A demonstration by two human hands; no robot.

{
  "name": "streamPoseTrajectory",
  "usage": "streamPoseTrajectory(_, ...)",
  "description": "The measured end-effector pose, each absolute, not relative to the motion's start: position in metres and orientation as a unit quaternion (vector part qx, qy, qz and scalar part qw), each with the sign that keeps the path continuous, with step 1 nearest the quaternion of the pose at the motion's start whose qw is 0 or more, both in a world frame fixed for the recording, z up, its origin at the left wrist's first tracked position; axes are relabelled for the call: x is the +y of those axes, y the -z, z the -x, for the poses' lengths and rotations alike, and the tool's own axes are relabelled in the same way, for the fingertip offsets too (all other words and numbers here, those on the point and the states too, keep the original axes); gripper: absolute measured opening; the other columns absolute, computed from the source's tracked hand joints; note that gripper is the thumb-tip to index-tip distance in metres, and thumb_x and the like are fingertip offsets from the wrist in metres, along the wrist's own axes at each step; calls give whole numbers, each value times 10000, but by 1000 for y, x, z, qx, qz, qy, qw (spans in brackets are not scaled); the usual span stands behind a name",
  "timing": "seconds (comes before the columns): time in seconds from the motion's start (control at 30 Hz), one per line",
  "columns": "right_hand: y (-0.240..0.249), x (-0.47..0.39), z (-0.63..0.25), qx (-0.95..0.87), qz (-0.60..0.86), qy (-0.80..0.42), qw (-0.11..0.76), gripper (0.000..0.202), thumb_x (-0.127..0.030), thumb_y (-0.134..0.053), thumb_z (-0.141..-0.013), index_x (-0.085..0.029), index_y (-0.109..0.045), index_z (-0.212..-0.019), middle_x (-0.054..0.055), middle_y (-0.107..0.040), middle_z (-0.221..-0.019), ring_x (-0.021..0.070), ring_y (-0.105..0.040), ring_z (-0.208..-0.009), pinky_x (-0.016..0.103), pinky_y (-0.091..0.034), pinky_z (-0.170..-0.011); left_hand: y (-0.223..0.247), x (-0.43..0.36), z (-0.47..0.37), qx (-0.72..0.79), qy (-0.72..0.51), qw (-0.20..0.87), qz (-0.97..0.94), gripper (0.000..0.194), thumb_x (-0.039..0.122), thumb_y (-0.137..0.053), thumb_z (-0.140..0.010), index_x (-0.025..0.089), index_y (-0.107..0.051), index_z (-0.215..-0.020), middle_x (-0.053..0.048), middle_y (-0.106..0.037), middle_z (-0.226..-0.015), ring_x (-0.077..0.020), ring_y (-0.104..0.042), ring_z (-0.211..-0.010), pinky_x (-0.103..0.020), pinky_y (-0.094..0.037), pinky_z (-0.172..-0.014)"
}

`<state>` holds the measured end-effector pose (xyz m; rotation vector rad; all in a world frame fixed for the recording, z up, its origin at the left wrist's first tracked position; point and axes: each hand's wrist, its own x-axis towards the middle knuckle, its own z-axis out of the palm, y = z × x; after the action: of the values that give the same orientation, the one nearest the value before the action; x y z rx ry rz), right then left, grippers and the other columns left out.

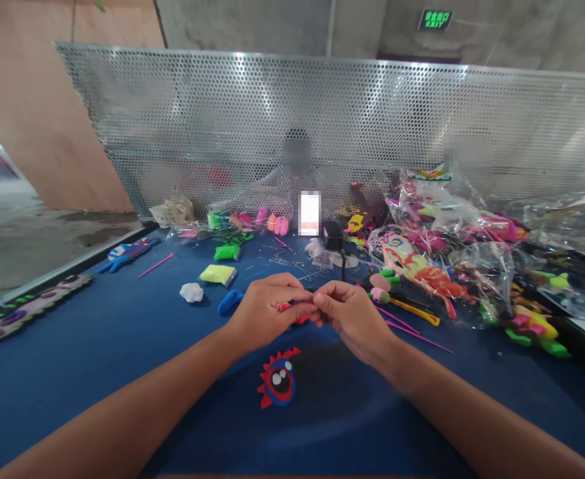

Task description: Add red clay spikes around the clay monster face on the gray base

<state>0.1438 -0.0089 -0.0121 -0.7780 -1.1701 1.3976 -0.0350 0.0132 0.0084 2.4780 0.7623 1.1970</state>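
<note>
My left hand (267,309) and my right hand (355,318) meet over the middle of the table, thumbs and fingertips pressed together. Red modelling clay (302,319) shows between and below the fingers; most of it is hidden. Just below them, a flat clay figure (278,379) lies on the blue tabletop, with a blue rim, red spikes, a dark mouth and white balls. Beside my left hand lies a lump of blue clay (229,303). Further left are a white clay lump (191,293) and a yellow clay packet (217,274).
Plastic-wrapped clay pieces (422,259) pile up at the right. A yellow-handled cutter (416,311) and pink sticks (419,336) lie near my right hand. A lit phone (309,213) stands before the perforated metal screen (222,120). Clay strips (37,309) line the left edge.
</note>
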Motion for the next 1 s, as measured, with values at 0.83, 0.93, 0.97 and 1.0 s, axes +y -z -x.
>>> streamPoseTrajectory(0.83, 14, -12, -141, -507, 312, -604, 529, 274, -408, -718, -777, -160, -657, -677, -33, -531, -553, 94, -453, -527, 243, -353, -542, -5, 13, 35, 233, -461, 63, -854, 96, 197, -625, -865, 184, -718, -883, -24, -662, -831, -109, -616, -729, -223, -500, -652)
streamPoseTrajectory(0.93, 12, -11, -142, -500, 291, -624, 525, 214, -368, -740, -763, -157, -702, -754, -22, -558, -600, 94, -463, -549, 246, -365, -556, -6, 14, 36, 238, -465, 60, -851, 118, 178, -623, -862, 187, -722, -927, -30, -667, -860, -111, -619, -758, -228, -505, -675)
streamPoseTrajectory(0.97, 12, -10, -143, -497, 288, -629, 524, 200, -353, -745, -761, -157, -710, -777, -20, -563, -606, 93, -465, -551, 247, -366, -558, -6, 15, 36, 240, -461, 65, -852, 128, 177, -623, -863, 191, -722, -942, -31, -668, -871, -111, -619, -769, -230, -508, -683)
streamPoseTrajectory(1.0, 13, -9, -144, -495, 287, -631, 524, 193, -344, -746, -763, -155, -712, -783, -19, -563, -600, 93, -466, -550, 247, -365, -559, -7, 15, 37, 240, -455, 73, -855, 135, 183, -622, -864, 194, -723, -953, -31, -668, -876, -110, -619, -769, -228, -509, -681)
